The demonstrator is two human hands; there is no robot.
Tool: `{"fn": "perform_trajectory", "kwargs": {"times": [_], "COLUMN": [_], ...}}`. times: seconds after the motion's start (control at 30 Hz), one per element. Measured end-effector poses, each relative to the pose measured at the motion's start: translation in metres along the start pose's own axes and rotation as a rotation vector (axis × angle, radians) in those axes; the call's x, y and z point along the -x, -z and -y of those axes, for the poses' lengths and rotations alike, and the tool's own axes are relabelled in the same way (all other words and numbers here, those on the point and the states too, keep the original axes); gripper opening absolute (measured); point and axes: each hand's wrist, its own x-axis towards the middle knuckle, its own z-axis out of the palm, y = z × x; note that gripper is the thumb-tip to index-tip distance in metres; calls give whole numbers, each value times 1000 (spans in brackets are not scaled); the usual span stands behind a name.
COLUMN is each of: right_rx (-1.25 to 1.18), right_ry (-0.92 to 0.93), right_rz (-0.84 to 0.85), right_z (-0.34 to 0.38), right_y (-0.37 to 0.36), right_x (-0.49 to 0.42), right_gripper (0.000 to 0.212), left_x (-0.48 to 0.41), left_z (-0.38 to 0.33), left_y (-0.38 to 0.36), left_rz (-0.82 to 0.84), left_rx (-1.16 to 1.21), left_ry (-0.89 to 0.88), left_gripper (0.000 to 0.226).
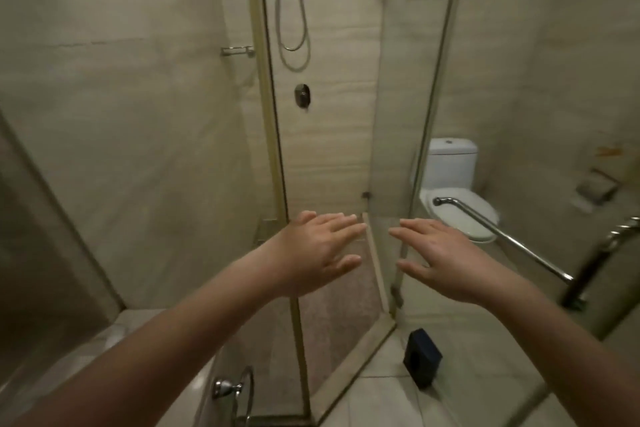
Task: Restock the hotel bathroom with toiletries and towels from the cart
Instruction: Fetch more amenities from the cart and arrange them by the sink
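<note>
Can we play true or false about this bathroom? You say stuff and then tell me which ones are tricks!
1. The left hand and the right hand are both empty, with their fingers stretched out. True.
2. The toilet stands to the left of the shower. False: it is on the right, seen through the glass.
3. A dark box sits on the floor tiles. True.
4. A towel hangs on the towel ring. False: the ring is bare.
5. The shower hose hangs in a loop on the wall. True.
</note>
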Motion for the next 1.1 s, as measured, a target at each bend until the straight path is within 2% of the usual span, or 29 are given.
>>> {"fn": "perform_trajectory", "kwargs": {"times": [0.47, 0.77, 1.1], "right_rx": [39, -52, -74], "right_ry": [-452, -817, -1124], "right_rz": [-13, -24, -25], "right_z": [-252, -347, -428], "right_y": [31, 46, 53], "right_x": [237, 380, 481], "right_gripper": [56, 57, 56], "left_x": [-186, -273, -347], "left_z": [-302, -471, -609], "left_y": [-4, -1, 8], "left_rz": [-37, 18, 32], "left_rx": [75, 99, 127], "left_ry": [-485, -767, -1043], "left_gripper": [58, 59, 60]}}
